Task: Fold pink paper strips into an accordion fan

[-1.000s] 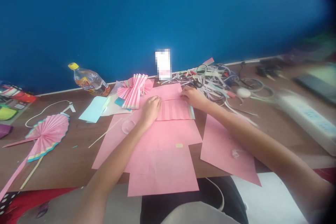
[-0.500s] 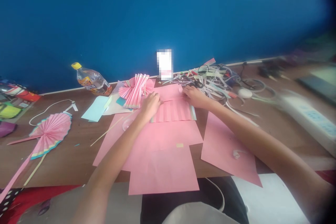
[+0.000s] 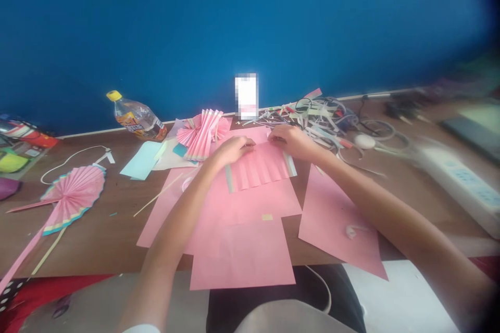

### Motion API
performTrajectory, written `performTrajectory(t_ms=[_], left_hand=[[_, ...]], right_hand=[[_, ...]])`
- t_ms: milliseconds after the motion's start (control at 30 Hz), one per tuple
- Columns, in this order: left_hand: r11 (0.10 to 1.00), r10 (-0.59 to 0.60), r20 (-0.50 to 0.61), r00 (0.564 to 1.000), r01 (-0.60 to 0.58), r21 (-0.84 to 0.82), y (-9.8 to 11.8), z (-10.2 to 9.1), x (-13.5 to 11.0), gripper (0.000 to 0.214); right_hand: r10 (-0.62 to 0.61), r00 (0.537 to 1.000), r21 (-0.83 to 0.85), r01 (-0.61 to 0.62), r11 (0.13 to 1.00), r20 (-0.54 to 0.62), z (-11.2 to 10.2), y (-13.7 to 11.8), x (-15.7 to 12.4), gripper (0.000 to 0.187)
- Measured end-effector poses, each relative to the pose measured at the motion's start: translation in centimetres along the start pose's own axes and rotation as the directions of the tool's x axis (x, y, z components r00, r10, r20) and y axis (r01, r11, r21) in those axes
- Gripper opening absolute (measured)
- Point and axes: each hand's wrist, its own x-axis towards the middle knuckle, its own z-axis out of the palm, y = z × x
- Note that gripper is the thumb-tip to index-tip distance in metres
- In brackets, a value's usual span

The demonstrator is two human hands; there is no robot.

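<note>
A pink pleated paper [image 3: 260, 169] with striped side edges lies on a stack of flat pink sheets [image 3: 242, 229] on the brown desk [image 3: 105, 229]. My left hand [image 3: 233, 149] pinches its far left edge. My right hand [image 3: 291, 141] pinches its far right edge. Both hands have their fingers closed on the paper's top fold. The paper's far edge is lifted a little off the sheets.
A folded pink fan bundle [image 3: 203, 132] and a plastic bottle [image 3: 136, 117] lie at the back left. A finished pink fan on a stick [image 3: 72, 195] lies at the left. A tangle of paper strips and cables [image 3: 328, 117] and a white power strip [image 3: 457, 182] are at the right. Another pink sheet [image 3: 339, 223] overhangs the desk's edge.
Both hands moved along the far edge of the pleated paper and raised it; more pleats show now than a second ago.
</note>
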Motion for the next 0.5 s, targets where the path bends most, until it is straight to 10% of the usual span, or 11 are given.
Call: performTrajectory(t_ms=[267,500], left_hand=[[0.996,0.005,0.043,0.999,-0.001,-0.084,1.8,-1.7,-0.9,0.031],[0.967,0.154,-0.322,0.934,-0.076,0.242,4.5,-3.9,-1.5,0.033]], right_hand=[[-0.029,0.987,-0.162,0.003,0.987,-0.157,-1.2,-0.9,0.2,0.025],[0.057,0.986,-0.414,-0.119,0.903,-0.159,-3.3,-3.3,-0.1,0.036]])
